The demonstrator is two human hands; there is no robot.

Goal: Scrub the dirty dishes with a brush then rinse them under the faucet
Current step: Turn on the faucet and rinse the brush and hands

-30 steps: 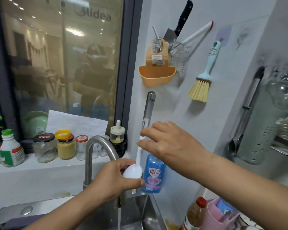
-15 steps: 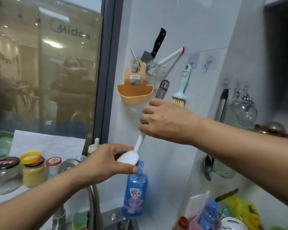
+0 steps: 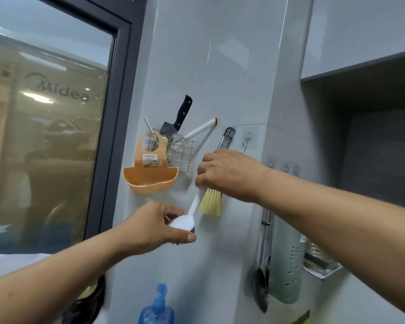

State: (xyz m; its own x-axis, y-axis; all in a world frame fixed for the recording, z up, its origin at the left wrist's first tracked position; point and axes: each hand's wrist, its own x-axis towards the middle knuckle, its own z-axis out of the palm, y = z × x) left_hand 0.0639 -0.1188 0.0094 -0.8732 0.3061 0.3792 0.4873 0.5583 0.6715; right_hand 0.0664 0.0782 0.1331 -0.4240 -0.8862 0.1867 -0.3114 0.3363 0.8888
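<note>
I hold a long dish brush up against the tiled wall. Its clear grey handle (image 3: 226, 139) sticks up out of my right hand (image 3: 229, 175), which grips the shaft. Lower down, my left hand (image 3: 156, 226) pinches the white brush head (image 3: 182, 222) between thumb and fingers. A yellow-bristled hand brush (image 3: 210, 201) hangs on the wall just behind my right hand; its handle is hidden. The top of a blue soap bottle (image 3: 158, 307) shows at the bottom edge. No dishes, sink or faucet are in view.
An orange plastic holder (image 3: 150, 181) and a wire rack (image 3: 181, 155) with a black-handled cleaver (image 3: 180, 115) hang on the wall. An empty wall hook (image 3: 247, 141) sits right of the brush handle. A steel ladle (image 3: 263, 272) and perforated utensil holder (image 3: 285, 265) hang at right. A window is at left.
Both hands have lifted the brush higher up the wall, and my view has tilted up. The handle tip now sits near the empty hook; the faucet and jars have dropped out of view.
</note>
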